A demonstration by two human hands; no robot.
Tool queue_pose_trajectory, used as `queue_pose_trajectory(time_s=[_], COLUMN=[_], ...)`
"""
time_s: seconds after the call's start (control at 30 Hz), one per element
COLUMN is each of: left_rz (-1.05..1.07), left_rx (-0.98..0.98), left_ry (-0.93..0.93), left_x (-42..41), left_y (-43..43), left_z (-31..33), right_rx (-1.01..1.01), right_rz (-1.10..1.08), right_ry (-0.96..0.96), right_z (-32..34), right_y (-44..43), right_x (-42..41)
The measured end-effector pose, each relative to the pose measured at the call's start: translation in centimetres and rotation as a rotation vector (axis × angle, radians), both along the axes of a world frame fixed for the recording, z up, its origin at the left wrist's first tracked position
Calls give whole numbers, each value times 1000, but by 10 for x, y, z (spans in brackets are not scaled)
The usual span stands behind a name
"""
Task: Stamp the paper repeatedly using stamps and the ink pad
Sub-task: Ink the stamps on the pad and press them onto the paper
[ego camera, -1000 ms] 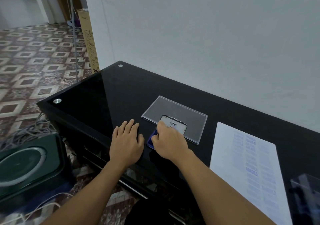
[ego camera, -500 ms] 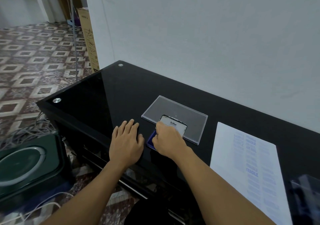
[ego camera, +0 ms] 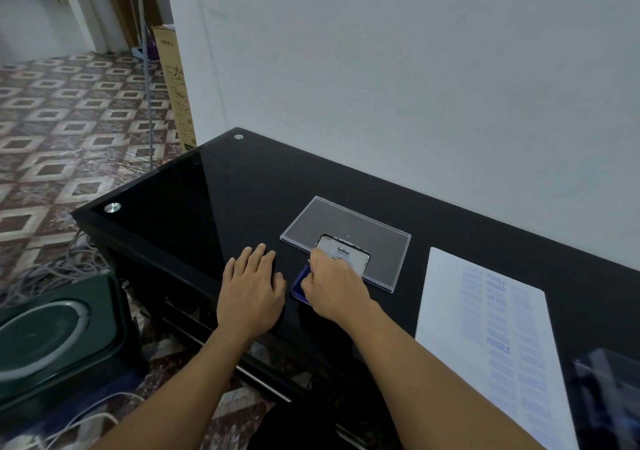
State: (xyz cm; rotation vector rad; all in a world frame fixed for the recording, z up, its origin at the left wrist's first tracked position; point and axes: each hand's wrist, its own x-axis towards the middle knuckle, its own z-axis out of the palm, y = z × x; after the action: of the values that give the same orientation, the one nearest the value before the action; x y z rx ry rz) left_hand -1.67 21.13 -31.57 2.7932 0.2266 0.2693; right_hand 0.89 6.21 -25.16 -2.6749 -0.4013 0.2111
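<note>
A blue ink pad (ego camera: 298,286) lies open near the black table's front edge, its white-labelled lid (ego camera: 346,254) tilted up behind it. My right hand (ego camera: 334,288) is curled down over the pad, fingers closed round a stamp that the hand hides almost fully. My left hand (ego camera: 252,287) rests flat on the table just left of the pad, fingers straight. The white paper (ego camera: 485,314) lies to the right, covered with several columns of faint blue stamp marks.
A clear plastic tray (ego camera: 349,219) lies flat behind the ink pad. A clear box (ego camera: 609,401) sits at the lower right. The black glass table (ego camera: 194,200) stands against the wall. On the floor at left are a dark green case (ego camera: 52,339) and cables (ego camera: 52,266).
</note>
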Motion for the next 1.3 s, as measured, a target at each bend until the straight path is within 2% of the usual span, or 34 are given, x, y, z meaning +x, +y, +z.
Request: queue_pose_trajectory(time_s=[0.57, 0.8, 0.9, 1.13, 1.3], left_rz=[-16, -35, -38, -300, -451], left_rx=[2, -179, -217, -306, -327], left_ry=[25, 165, 83, -73, -69], left_x=[1, 14, 15, 18, 33], left_y=[2, 9, -1, -87, -143], left_z=[1, 16, 27, 63, 75], right_rx=[25, 102, 113, 74, 35], right_rz=[-20, -76, -98, -248, -361], right_ry=[3, -37, -39, -45, -37], right_z=[1, 10, 18, 24, 23], right_y=[-3, -32, -55, -130, -182], right_x=[-9, -17, -25, -33, -24])
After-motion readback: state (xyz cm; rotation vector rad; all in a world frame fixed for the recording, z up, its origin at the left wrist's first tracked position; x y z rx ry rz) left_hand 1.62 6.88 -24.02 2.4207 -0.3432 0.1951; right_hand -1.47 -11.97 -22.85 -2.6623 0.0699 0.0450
